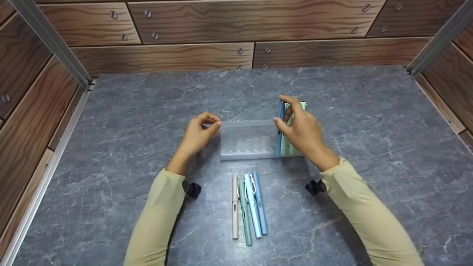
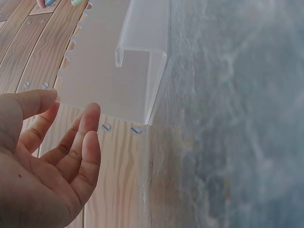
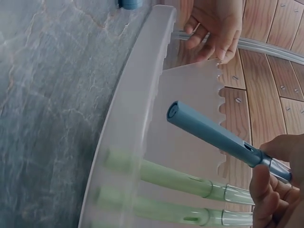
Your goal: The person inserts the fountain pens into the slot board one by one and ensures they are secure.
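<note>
Right hand (image 1: 306, 130) pinched a blue pen (image 3: 213, 135) by the rack (image 1: 248, 137); left hand (image 1: 197, 133), well apart from it, pinched the rack's corner.

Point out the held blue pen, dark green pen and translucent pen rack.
Held blue pen (image 3: 222, 137): right wrist view, barrel.
Dark green pen (image 1: 245, 217): head view, barrel.
Translucent pen rack (image 1: 247, 137): head view, back panel.

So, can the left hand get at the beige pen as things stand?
Probably yes: nothing covers the beige pen, though the left hand, pinching a corner of the clear rack, would first let go.
</note>
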`<control>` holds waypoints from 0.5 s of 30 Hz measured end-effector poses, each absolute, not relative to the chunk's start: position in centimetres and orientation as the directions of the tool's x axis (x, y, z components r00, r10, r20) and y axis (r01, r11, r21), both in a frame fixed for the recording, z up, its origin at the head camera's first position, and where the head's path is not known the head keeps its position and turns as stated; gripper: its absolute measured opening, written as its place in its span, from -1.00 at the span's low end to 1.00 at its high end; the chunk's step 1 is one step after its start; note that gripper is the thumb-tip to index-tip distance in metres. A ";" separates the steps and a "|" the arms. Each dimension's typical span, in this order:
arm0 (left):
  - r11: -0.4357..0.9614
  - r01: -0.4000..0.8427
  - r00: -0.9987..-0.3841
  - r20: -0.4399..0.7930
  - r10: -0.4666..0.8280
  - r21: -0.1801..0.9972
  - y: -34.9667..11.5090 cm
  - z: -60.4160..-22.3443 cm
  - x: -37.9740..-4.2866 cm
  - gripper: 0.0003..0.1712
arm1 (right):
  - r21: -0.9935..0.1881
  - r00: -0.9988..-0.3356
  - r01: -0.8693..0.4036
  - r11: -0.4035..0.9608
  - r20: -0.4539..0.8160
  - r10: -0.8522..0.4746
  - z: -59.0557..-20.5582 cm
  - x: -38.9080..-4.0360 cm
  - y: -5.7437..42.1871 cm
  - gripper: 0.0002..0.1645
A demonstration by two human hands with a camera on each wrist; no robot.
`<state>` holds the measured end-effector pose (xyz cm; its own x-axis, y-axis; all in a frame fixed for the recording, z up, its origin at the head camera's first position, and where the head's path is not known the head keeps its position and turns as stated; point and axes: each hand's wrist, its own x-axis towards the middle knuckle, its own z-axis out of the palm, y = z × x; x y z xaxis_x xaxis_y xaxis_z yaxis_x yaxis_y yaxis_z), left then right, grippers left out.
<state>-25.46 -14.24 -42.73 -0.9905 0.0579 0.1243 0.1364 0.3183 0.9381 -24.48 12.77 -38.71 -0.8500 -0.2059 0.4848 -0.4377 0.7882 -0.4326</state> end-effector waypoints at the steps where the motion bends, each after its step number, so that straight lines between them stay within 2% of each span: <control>1: 0.317 0.135 -0.991 0.123 0.058 0.939 -14.2 -42.7 -25.5 -0.86 | -0.425 -0.847 -0.438 0.792 0.491 -0.205 -38.8 -24.5 12.7 -0.36; 15: 0.324 0.133 -0.991 0.121 0.055 0.937 -14.3 -42.8 -25.5 -0.86 | -0.403 -0.815 -0.452 0.796 0.549 -0.184 -39.5 -25.4 12.6 -0.36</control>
<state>-25.52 -14.25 -42.79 -0.9911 0.0550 0.1214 0.1327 0.3238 0.9368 -25.45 12.59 -39.49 -0.8153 -0.1844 0.5489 -0.4516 0.7958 -0.4034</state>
